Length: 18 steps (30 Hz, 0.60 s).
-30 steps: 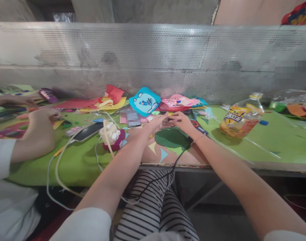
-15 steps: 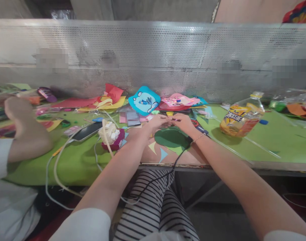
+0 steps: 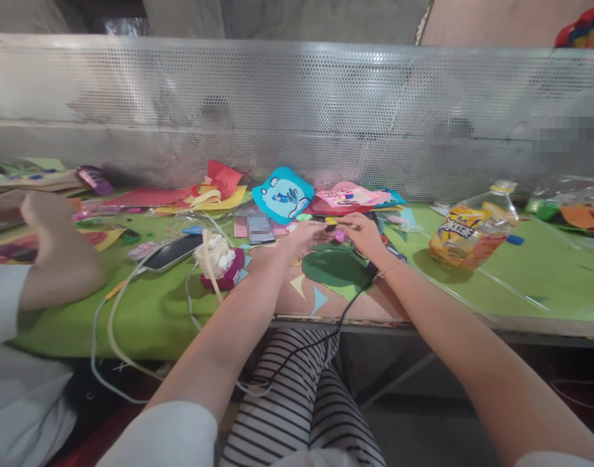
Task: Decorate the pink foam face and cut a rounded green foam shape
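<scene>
My left hand (image 3: 310, 235) and my right hand (image 3: 364, 232) face each other over the back of a dark green oval sheet (image 3: 333, 266). Their fingers are closed round something small and dark that I cannot make out. A pink piece (image 3: 340, 237) shows between them, under the right fingertips, and a yellow piece (image 3: 331, 221) lies just behind. Pale triangular scraps (image 3: 318, 299) lie in front on the brown board. Beyond the hands are a blue decorated card (image 3: 283, 196) and a pink decorated card (image 3: 353, 196).
A juice bottle (image 3: 473, 228) stands at the right. To the left are a phone (image 3: 174, 252), a cream-topped magenta box (image 3: 222, 266) and a white cable (image 3: 113, 324). Another person's arm (image 3: 63, 259) rests at the far left. A perforated metal panel (image 3: 297, 104) closes the back.
My hands have moved slightly apart, and the pink piece now shows between them. The other person's arm has shifted a little. The whole view has moved slightly.
</scene>
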Tool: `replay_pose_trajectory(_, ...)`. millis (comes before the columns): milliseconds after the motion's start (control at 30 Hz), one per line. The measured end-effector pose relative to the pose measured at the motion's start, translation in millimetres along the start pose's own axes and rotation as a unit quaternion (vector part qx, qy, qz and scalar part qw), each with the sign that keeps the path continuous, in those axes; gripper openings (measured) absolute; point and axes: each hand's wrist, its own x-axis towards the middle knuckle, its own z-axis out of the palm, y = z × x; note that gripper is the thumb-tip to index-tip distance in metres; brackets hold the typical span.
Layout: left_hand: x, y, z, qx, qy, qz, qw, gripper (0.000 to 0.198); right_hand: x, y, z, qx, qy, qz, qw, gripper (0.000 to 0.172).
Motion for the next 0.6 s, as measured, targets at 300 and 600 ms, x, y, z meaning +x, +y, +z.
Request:
replay_pose_trajectory(300, 3, -13, -1.5, 0.095, -0.093, 0.035, 0.990, 0.033, -2, 9, 7, -0.051, -0.098, -0.056, 0.992, 0.027)
replay_pose_trajectory(600, 5, -9, -3.2, 0.100, -0.026, 0.042, 0.994, 0.015, -3, 5, 3, -0.066, -0.095, -0.028, 0.993, 0.027)
